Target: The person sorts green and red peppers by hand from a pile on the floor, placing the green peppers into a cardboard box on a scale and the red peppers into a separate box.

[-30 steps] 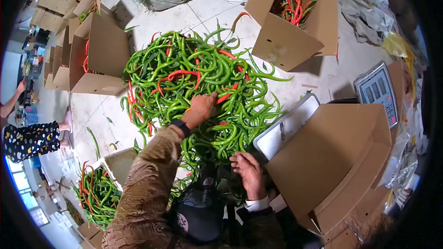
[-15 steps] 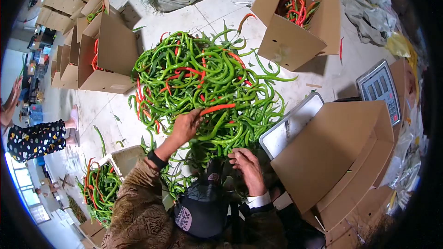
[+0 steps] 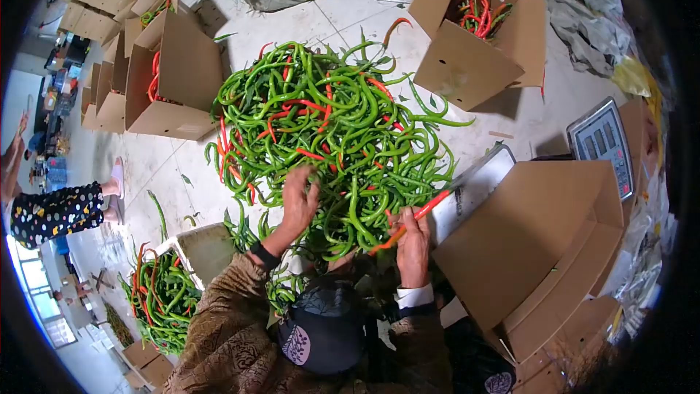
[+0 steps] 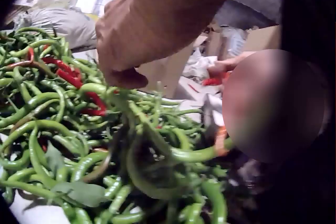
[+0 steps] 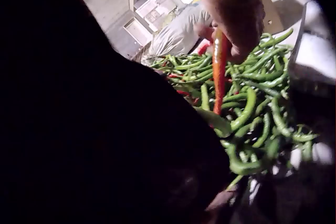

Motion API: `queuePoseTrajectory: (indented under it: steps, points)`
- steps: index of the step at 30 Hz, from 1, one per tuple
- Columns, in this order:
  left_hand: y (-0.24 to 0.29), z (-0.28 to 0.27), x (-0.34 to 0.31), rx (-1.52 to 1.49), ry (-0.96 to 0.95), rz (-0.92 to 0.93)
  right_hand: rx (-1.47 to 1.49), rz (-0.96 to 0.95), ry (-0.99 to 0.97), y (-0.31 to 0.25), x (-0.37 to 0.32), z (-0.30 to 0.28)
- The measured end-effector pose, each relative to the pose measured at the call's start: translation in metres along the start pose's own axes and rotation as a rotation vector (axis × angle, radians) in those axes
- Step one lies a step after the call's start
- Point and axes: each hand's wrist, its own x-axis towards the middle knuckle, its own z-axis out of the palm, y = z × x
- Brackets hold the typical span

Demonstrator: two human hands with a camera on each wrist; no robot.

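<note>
Green and red peppers lie in a large heap (image 3: 335, 117) on the floor. Above its near side is my left hand (image 3: 297, 204); in the left wrist view the same hand (image 4: 136, 40) has its fingertips together at a blurred green pepper (image 4: 194, 154) that hangs below them. At the heap's right near edge, my right hand (image 3: 413, 252) pinches a long red pepper (image 3: 432, 205), its orange end pointing toward the lower left. The right wrist view shows this pepper (image 5: 219, 74) hanging down from the right hand (image 5: 233, 22); more red shows behind the fingers.
An open box (image 3: 467, 66) with red peppers stands beyond the heap, others (image 3: 191, 76) at left. A foam box (image 3: 208, 252) is lower left. A metal tray (image 3: 467, 193), empty-looking carton (image 3: 529, 237) and scale (image 3: 601, 138) are right. Another person's legs (image 3: 58, 211) show far left.
The red pepper that my left hand held has gone to my right hand, which now pinches it. My left hand has shifted slightly right and forward, back over the heap.
</note>
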Motion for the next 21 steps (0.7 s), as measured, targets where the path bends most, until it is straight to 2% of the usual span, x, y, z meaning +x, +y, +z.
queuePoseTrajectory:
  steps: [1,5,7,9,11,12,13,15,17,19,21]
  points:
    - [0.001,0.003,0.014,0.119,0.111,0.121,-0.086,-0.002,-0.027,-0.006,-0.002,-0.005]
    - [-0.033,0.034,0.036,0.229,0.207,0.005,0.077,0.091,-0.047,-0.023,-0.009,0.001]
    - [-0.062,0.040,0.035,0.484,-0.134,0.009,0.155,0.200,-0.112,-0.013,-0.006,-0.012]
    - [-0.057,0.037,0.036,0.562,-0.119,0.004,0.126,0.265,-0.111,-0.003,-0.007,-0.014]
    - [-0.051,0.023,0.029,0.704,-0.253,0.141,0.109,0.327,-0.105,0.007,-0.011,-0.014]
    - [-0.057,0.016,0.020,0.754,-0.268,0.218,0.058,0.328,-0.103,0.011,-0.013,-0.013]
    - [-0.062,0.008,0.009,0.757,-0.269,0.218,0.004,0.329,-0.099,0.014,-0.014,-0.012]
    - [-0.047,-0.027,-0.009,0.273,-0.435,-0.206,0.007,0.325,-0.099,0.015,-0.020,-0.009]
    - [-0.043,-0.070,-0.031,-0.098,-0.470,-0.377,-0.046,0.329,-0.081,0.013,-0.020,-0.006]
    - [-0.022,-0.128,-0.042,-0.289,-0.677,-0.637,-0.034,0.323,-0.109,0.016,-0.021,-0.012]
    - [-0.112,-0.186,-0.102,-0.382,-1.026,-0.505,-0.020,0.312,-0.128,0.014,-0.022,-0.012]
